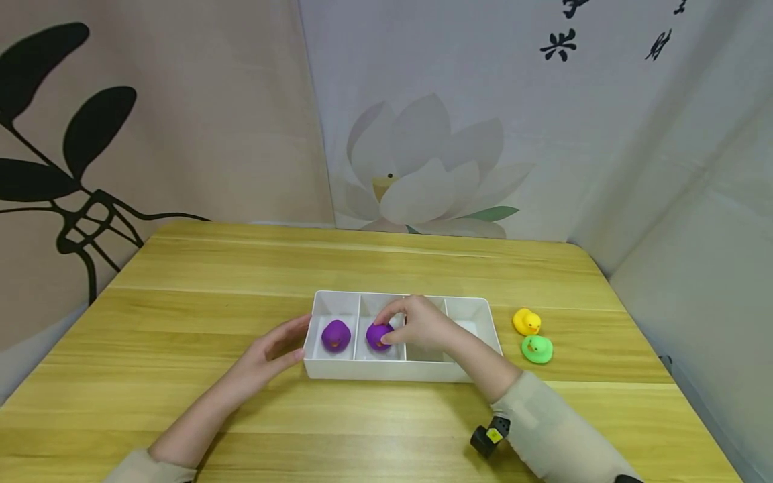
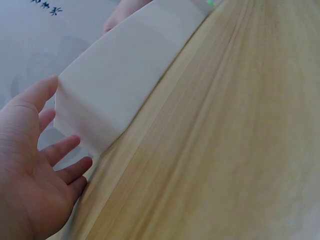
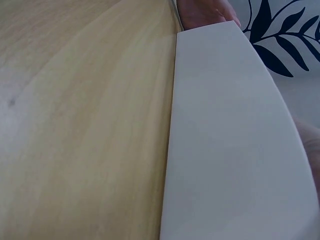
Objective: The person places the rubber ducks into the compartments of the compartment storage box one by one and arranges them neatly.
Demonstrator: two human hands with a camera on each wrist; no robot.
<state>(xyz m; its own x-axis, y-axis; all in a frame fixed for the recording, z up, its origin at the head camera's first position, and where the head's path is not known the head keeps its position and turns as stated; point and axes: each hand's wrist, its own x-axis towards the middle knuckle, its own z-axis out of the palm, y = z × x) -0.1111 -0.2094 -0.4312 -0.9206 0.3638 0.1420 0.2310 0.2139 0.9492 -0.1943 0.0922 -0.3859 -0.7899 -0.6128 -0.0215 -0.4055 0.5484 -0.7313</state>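
A white divided box (image 1: 386,370) stands on the table, with several compartments in a row. In its leftmost compartment sits a purple rubber duck (image 1: 335,335). Another purple rubber duck (image 1: 377,337) is in the compartment beside it, pinched between the thumb and fingers of my right hand (image 1: 423,325). My left hand (image 1: 268,355) rests against the box's left end, its fingers loosely extended, as the left wrist view also shows. In the right wrist view the box's side hides most of my right hand.
To the right of the box, a yellow rubber duck (image 1: 527,322) and a green rubber duck (image 1: 537,349) sit close together on the wooden table (image 1: 241,268). Printed cloth (image 1: 447,168) hangs behind the table's far edge.
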